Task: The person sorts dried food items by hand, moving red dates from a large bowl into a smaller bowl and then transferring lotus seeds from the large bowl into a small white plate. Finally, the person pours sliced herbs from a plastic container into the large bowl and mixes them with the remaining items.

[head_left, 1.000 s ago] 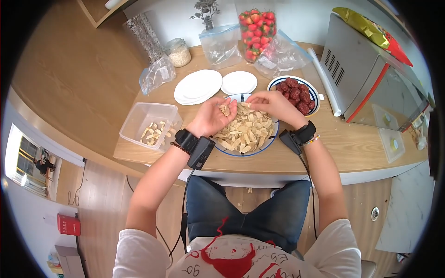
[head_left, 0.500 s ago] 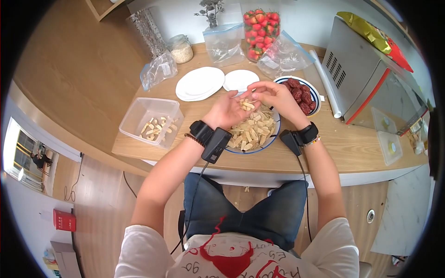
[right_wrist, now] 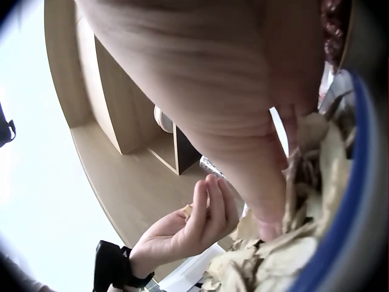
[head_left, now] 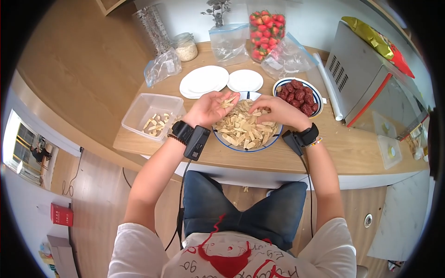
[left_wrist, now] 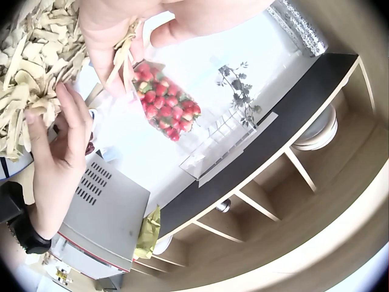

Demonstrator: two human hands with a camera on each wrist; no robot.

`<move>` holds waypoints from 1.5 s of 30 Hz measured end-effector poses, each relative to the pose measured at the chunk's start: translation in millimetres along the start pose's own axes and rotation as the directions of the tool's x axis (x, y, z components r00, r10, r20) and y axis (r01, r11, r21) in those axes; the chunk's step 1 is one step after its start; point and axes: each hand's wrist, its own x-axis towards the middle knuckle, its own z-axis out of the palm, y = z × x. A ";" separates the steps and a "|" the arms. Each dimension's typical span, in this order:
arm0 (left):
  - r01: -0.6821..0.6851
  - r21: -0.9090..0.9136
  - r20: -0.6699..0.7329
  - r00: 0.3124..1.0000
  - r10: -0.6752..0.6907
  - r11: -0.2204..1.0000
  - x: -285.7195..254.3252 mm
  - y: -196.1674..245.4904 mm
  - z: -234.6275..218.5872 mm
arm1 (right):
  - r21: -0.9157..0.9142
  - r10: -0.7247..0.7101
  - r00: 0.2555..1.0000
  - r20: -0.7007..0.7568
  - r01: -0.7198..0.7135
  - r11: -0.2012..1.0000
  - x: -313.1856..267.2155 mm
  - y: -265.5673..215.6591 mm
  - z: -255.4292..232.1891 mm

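A blue-rimmed bowl [head_left: 245, 149] heaped with pale dried root slices [head_left: 248, 127] stands in front of the person. The left hand [head_left: 211, 109] is cupped palm up over the bowl's left side. It holds several slices across its fingers, and these slices [left_wrist: 123, 58] also show in the left wrist view. The right hand [head_left: 278, 112] reaches down into the heap from the right. Its thumb and fingers stand apart with slices between them in the left wrist view, their tips among the slices. A clear plastic box [head_left: 134, 113] with a few pale pieces is left of the bowl.
White plates [head_left: 204, 81] lie behind the bowl. A dish of red dates [head_left: 299, 97] sits at the back right, near a microwave [head_left: 357, 69]. Further back are a clear container of strawberries [head_left: 266, 34], plastic bags [head_left: 229, 44] and a glass jar [head_left: 186, 48].
The hands came together over the bowl, then parted. The left hand moved right, then back left with its slices; the right hand lowered into the heap.
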 end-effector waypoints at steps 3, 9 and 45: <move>0.029 -0.075 -0.012 0.999 -0.030 0.997 -3.1 -4.5 0.8 | 0.147 0.169 0.985 -0.040 -0.162 0.976 3.7 -1.7 0.6; 0.095 -0.026 0.026 0.995 -0.094 0.995 -3.5 -11.1 1.9 | 0.411 0.270 0.941 -0.201 -0.170 0.896 5.4 -9.5 -2.1; -0.215 0.012 0.096 0.972 0.213 0.977 -43.3 59.8 20.5 | 0.612 0.207 0.935 -0.288 0.013 0.791 7.3 -3.7 -9.0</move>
